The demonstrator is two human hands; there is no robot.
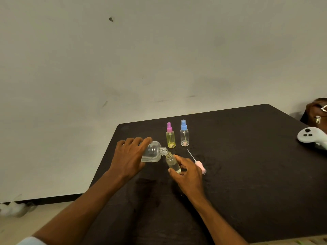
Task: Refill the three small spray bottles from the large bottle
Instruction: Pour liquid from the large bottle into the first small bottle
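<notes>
My left hand [129, 156] grips the large clear bottle [154, 152], tipped on its side with its open neck against the mouth of a small uncapped bottle [172, 163]. My right hand [187, 172] holds that small bottle, tilted toward the large one, with pale liquid inside. Its pale pink spray cap [200, 166] with a thin tube lies on the table just right of my right hand. Behind stand two capped small spray bottles: a yellowish one with a magenta cap [170, 136] and a clear one with a blue cap [184, 133].
The dark table [247, 174] ends at a left edge near my left forearm and a far edge against a pale wall. A white game-style controller [309, 138] lies at the right edge, beside another person's partly visible head.
</notes>
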